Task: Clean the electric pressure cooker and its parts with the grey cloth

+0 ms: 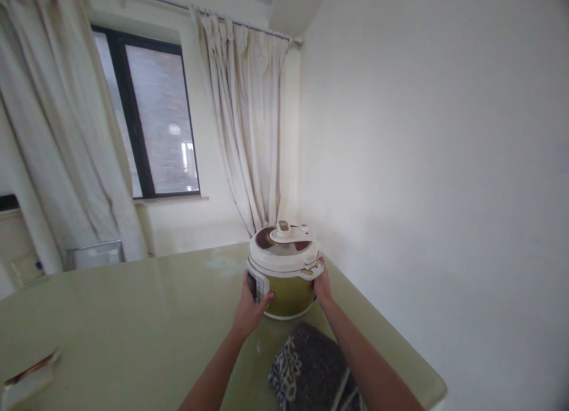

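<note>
An olive-green electric pressure cooker with a white lid stands on the green table, near the table's far right corner by the wall. My left hand grips its left side at the control panel, thumb wrapped onto the front. On the cooker's right side, my right hand holds it just under the lid's white handle. Both hands are closed on the cooker's body.
A dark patterned cloth lies on the table just in front of the cooker, between my forearms. A flat packet rests at the table's near left edge. Curtains and a window are behind; a white wall runs along the right.
</note>
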`<control>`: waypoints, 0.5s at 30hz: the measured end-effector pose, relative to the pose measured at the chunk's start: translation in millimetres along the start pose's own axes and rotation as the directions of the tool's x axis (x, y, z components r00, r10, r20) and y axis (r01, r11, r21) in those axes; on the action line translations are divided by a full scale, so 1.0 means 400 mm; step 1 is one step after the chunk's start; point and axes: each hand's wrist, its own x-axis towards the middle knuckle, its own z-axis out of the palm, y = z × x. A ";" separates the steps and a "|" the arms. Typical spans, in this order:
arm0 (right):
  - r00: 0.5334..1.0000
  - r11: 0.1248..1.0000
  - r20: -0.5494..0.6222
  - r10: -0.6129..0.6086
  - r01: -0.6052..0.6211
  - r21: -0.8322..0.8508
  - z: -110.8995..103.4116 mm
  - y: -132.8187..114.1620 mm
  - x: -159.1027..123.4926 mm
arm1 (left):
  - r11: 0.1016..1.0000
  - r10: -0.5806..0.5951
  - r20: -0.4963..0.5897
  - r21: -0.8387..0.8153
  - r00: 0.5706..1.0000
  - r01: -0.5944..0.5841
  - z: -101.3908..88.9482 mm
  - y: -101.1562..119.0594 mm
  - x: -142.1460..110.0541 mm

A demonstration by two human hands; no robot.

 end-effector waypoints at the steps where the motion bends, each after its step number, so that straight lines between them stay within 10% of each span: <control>1: 1.000 0.997 0.019 -0.005 0.007 -0.074 -0.016 0.002 -0.016 | 1.000 -0.004 0.000 0.006 1.000 0.004 0.000 0.002 -0.001; 9: 0.984 0.791 0.147 0.103 0.008 -0.611 -0.165 0.027 -0.195 | 0.980 -0.145 -0.039 0.131 0.989 0.149 -0.101 -0.057 -0.173; 15: 0.954 0.603 0.246 0.171 0.096 -0.792 -0.166 0.009 -0.203 | 0.971 -0.163 -0.110 0.158 0.980 0.180 -0.157 -0.006 -0.258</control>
